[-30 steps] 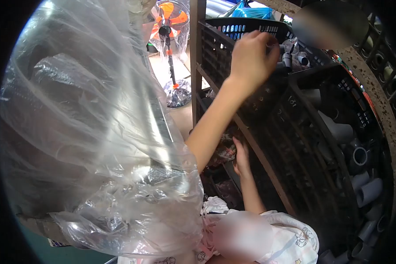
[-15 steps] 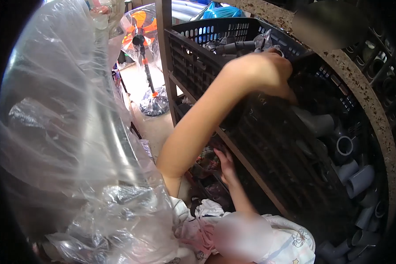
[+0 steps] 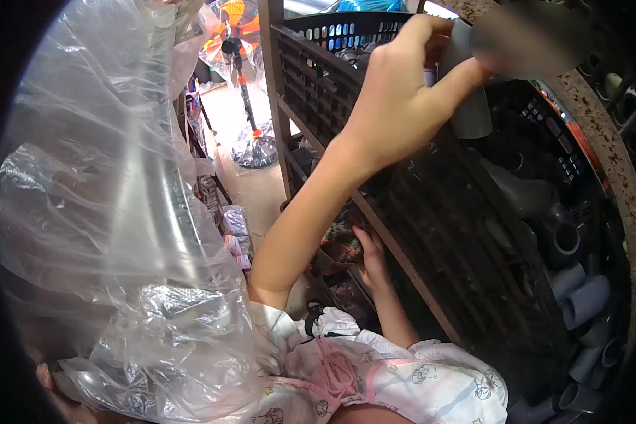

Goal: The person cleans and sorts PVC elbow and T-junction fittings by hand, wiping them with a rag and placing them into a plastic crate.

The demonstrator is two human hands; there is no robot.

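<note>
Gry ftg in L grip

Pale marks that look handwritten stand on the dark side wall of the black crate, right of the frame's centre. I can make out what looks like a 2 with a short dash; the strokes just above it escape me. Printing on the small packets, left of centre, is too tiny to read.
</note>
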